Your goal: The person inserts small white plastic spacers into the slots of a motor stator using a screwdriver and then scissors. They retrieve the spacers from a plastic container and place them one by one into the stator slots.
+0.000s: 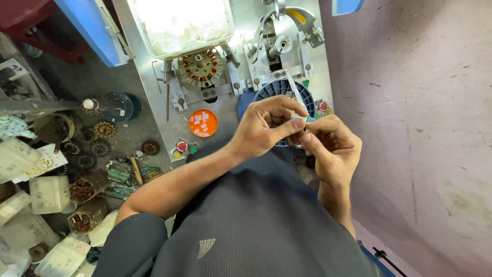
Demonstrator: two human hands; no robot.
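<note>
My left hand [264, 125] and my right hand [330, 146] meet in front of my chest, fingertips pinched together on a small white slip of paper [299, 119]. Just beyond them lies a blue round slotted part [277, 90] on the metal machine plate [154, 92]. A motor stator with copper windings [200, 65] is clamped on the plate further left. An orange lid with several white slips [203, 123] lies left of my left hand.
A clear tub of white slips [179, 23] stands at the top of the machine. Red and green push buttons [184, 147] sit at the plate's near edge. Stator parts, tools and plastic boxes [48, 194] litter the left. A pink wall [420, 128] is on the right.
</note>
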